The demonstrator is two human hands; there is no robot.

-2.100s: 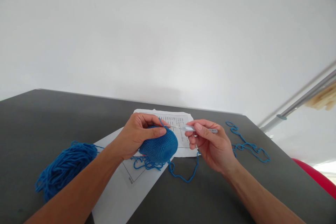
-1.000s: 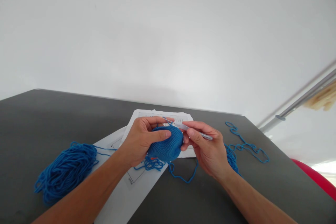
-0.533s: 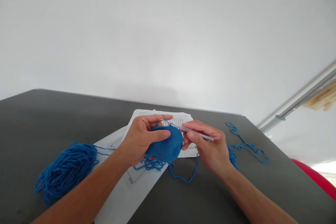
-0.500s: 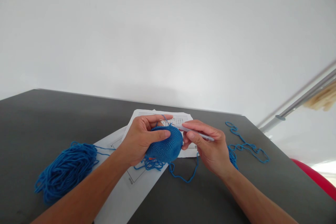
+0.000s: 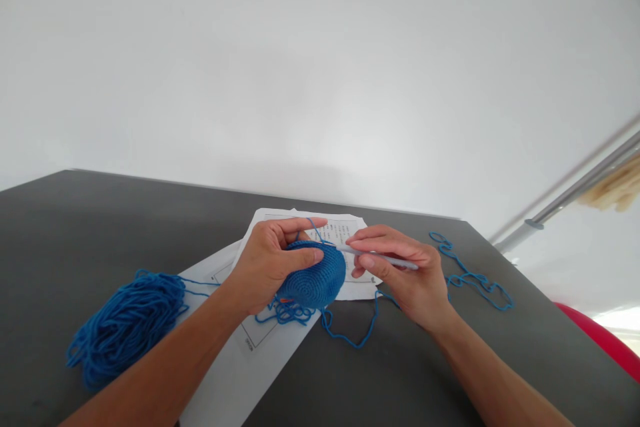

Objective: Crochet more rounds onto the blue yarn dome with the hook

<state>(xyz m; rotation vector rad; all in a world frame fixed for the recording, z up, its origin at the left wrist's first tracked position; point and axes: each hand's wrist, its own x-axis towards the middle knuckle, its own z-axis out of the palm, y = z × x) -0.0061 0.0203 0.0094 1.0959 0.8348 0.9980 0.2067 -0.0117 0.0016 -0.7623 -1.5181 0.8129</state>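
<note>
My left hand [image 5: 267, 263] is closed on a round blue crocheted piece [image 5: 313, 278], thumb pressed on its front and index finger stretched over the top with a strand of yarn across it. My right hand [image 5: 407, 273] pinches a pale grey crochet hook [image 5: 385, 257] whose tip points left into the piece's upper edge. Both hands hover above printed paper sheets [image 5: 250, 360] on the dark grey table [image 5: 75, 233]. Loose blue yarn [image 5: 350, 337] trails from under the piece.
A pile of blue yarn [image 5: 125, 320] lies on the table at the left. A looping yarn strand [image 5: 470, 277] runs along the right side near the table edge. A red rounded object [image 5: 605, 343] and a metal rail [image 5: 575, 197] lie beyond the right edge.
My right hand closed in from the right until the hook tip met the piece's edge, then drew slightly back to the right. My left hand shifted a little right with the piece.
</note>
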